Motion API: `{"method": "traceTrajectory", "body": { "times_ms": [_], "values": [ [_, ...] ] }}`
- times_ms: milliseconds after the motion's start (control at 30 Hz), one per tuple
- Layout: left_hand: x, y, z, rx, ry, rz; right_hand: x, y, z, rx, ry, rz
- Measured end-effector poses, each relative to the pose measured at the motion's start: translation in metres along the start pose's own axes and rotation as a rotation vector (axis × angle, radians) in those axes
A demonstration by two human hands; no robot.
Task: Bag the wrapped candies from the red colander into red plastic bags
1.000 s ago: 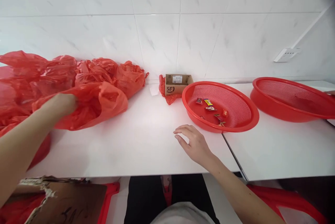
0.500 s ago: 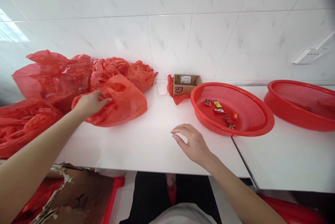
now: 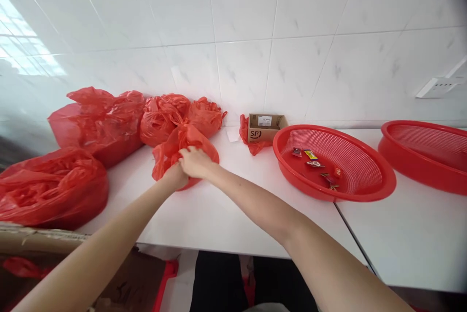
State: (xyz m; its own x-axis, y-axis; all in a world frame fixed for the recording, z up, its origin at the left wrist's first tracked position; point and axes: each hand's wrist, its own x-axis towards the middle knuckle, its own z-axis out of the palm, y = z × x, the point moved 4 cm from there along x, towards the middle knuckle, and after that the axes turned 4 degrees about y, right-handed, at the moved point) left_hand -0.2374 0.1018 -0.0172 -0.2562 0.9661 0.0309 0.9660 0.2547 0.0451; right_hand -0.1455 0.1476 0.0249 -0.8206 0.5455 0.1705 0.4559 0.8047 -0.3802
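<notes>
A red plastic bag (image 3: 206,149) stands on the white table in front of me, its mouth bunched and partly gathered. My left hand (image 3: 176,176) is closed at the near side of the bag's mouth, its fingers mostly hidden by the film and the other hand. Right beside it, my right hand (image 3: 195,161) has its fingers curled over gathered plastic at the top of the bag. The two hands touch or nearly touch. What the bag holds cannot be made out.
More filled red bags stand along the tiled wall, with a large bag (image 3: 54,185) at the left. An open cardboard box (image 3: 260,134) sits centre back. A red basket (image 3: 387,186) with several small wrapped snacks and a second basket (image 3: 412,163) stand right. A torn carton (image 3: 142,273) is below left.
My right hand has moved left from above the table onto the bag. The bag now sits more upright, with both hands gathered at its mouth. The view has shifted slightly.
</notes>
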Motion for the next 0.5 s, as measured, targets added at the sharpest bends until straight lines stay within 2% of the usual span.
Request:
{"method": "traceTrajectory", "body": {
  "times_ms": [133, 233, 300, 367, 433, 500],
  "values": [
    [-0.008, -0.020, -0.001, 0.083, -0.198, -0.057, 0.023, 0.056, 0.005, -0.134, -0.100, 0.261],
    [-0.009, -0.034, -0.008, 0.126, -0.222, -0.076, 0.021, 0.070, 0.025, -0.197, -0.161, 0.277],
    [-0.007, -0.036, -0.011, 0.153, -0.198, -0.084, 0.018, 0.067, 0.043, -0.229, -0.168, 0.235],
    [-0.005, -0.033, -0.011, 0.185, -0.123, -0.082, 0.017, 0.061, 0.058, -0.248, -0.161, 0.174],
    [-0.004, -0.027, -0.009, 0.214, -0.027, -0.060, 0.018, 0.056, 0.066, -0.245, -0.143, 0.105],
    [-0.004, -0.021, -0.001, 0.236, 0.017, -0.032, 0.020, 0.053, 0.068, -0.221, -0.113, 0.043]
  ]
}}
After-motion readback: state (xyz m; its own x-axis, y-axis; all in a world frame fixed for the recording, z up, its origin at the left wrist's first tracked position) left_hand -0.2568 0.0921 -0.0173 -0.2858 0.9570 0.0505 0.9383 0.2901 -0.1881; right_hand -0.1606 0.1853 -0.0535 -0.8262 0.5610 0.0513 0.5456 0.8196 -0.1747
